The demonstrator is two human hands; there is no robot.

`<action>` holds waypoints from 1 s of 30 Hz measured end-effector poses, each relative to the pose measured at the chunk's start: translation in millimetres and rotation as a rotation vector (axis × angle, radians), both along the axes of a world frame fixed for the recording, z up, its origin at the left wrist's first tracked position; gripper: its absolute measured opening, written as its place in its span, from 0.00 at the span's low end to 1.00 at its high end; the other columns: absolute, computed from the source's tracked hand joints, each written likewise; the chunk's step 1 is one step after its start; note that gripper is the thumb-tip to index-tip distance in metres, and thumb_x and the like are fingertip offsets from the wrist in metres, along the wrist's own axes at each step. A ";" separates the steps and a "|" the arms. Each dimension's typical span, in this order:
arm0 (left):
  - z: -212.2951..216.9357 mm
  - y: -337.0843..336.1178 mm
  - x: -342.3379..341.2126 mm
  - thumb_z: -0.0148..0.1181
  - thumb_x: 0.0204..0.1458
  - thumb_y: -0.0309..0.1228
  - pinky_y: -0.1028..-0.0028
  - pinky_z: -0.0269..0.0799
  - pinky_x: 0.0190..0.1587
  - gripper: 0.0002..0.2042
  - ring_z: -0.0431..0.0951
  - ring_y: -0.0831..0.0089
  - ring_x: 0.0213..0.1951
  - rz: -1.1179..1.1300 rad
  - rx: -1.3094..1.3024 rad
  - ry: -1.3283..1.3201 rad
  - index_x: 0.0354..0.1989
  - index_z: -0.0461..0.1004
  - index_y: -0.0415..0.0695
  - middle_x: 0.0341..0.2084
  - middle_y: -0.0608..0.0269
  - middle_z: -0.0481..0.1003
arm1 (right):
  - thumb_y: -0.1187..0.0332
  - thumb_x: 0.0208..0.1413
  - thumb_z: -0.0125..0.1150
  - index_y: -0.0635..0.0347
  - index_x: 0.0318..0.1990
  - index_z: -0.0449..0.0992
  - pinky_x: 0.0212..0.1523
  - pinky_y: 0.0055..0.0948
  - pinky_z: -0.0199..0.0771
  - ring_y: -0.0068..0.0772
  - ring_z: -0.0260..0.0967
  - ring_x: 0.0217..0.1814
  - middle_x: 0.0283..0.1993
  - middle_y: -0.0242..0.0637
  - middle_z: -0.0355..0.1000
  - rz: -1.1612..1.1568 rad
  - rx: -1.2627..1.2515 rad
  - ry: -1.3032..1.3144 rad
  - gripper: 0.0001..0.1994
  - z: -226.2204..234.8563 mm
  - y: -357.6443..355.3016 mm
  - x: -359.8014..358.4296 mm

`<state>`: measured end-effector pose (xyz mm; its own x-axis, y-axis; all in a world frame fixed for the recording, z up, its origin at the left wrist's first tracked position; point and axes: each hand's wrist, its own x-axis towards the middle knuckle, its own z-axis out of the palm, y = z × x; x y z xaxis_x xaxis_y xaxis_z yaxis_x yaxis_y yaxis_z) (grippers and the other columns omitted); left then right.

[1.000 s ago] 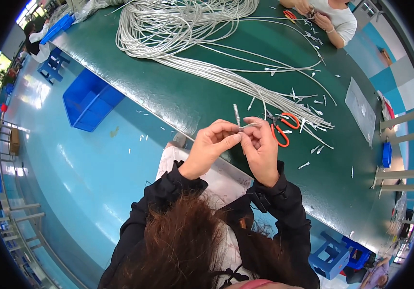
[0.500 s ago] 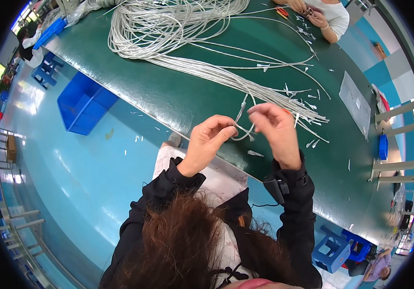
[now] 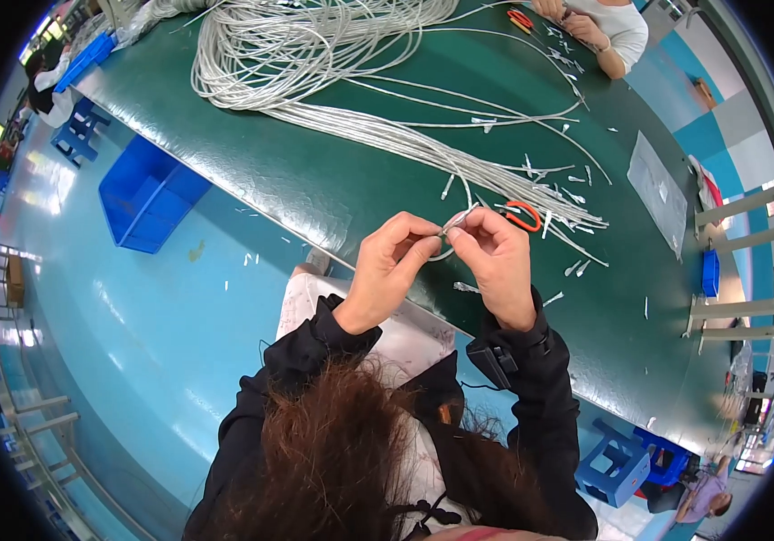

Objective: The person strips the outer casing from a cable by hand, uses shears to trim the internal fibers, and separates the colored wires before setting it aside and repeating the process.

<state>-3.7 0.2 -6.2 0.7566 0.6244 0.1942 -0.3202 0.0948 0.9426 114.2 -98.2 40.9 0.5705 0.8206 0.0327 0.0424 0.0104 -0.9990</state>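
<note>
L hand & R hand both pinch thin grey wire end, held above green table edge. Risk: short end slips from fingertips, drops w/ offcuts.

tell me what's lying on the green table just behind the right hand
Orange-handled cutters lie just beyond the right hand, beside loose grey cable ends on the green table. The hand covers the cutters' blades.

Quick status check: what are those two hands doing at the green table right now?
Left hand and right hand both pinch one short grey cable end. Held above the green table edge. Orange-handled cutters lie just beyond; nothing blocks.
</note>
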 end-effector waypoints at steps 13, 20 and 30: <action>1.9 21.8 -7.5 0.51 0.60 0.25 0.82 0.64 0.36 0.04 0.67 0.84 0.31 -0.034 -0.216 -0.073 0.41 0.69 0.39 0.28 0.69 0.70 | 0.77 0.47 0.61 0.66 0.38 0.73 0.38 0.27 0.70 0.34 0.69 0.34 0.34 0.38 0.71 -0.239 -0.253 -0.902 0.09 -11.4 -41.1 50.1; -6.2 28.4 -7.8 0.49 0.61 0.24 0.83 0.61 0.35 0.04 0.65 0.84 0.31 -0.055 -0.302 -0.120 0.41 0.68 0.40 0.29 0.69 0.69 | 0.75 0.43 0.63 0.64 0.42 0.72 0.42 0.37 0.69 0.47 0.68 0.43 0.40 0.45 0.70 -0.131 -0.296 -1.230 0.16 -39.3 -36.4 73.7; -20.3 28.9 -2.6 0.50 0.61 0.26 0.83 0.63 0.36 0.04 0.66 0.84 0.32 0.000 -0.255 -0.079 0.42 0.68 0.40 0.29 0.71 0.69 | 0.79 0.44 0.62 0.63 0.44 0.72 0.31 0.28 0.69 0.28 0.68 0.30 0.34 0.35 0.71 -0.202 -0.288 -0.858 0.16 -41.4 -38.3 77.9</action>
<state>-6.3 29.1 -26.5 0.7451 0.6610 0.0890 -0.3918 0.3258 0.8604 192.1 -136.6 -0.5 0.5781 0.7503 0.3206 0.7428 -0.3214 -0.5873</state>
